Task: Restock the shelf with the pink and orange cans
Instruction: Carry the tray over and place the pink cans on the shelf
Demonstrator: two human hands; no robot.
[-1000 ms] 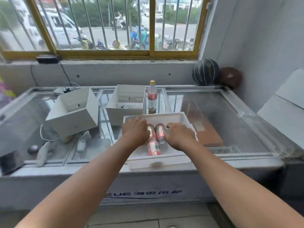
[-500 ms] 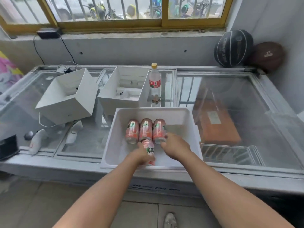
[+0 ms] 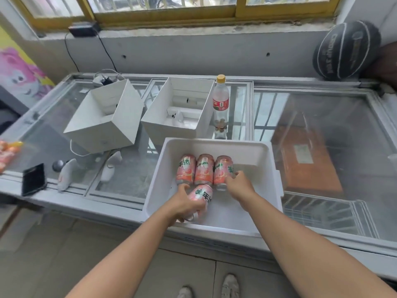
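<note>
Front can [image 3: 202,195] half hidden, left hand [image 3: 184,204] gripping; right hand [image 3: 239,186] clasps rightmost can [image 3: 222,171].

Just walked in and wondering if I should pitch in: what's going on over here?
A person is sorting pink cans in a white tub that sits on a chest freezer. Three lie side by side in a row. The left hand grips a fourth can in front of that row, and the right hand holds the rightmost can of the row. All four are inside the tub.
</note>
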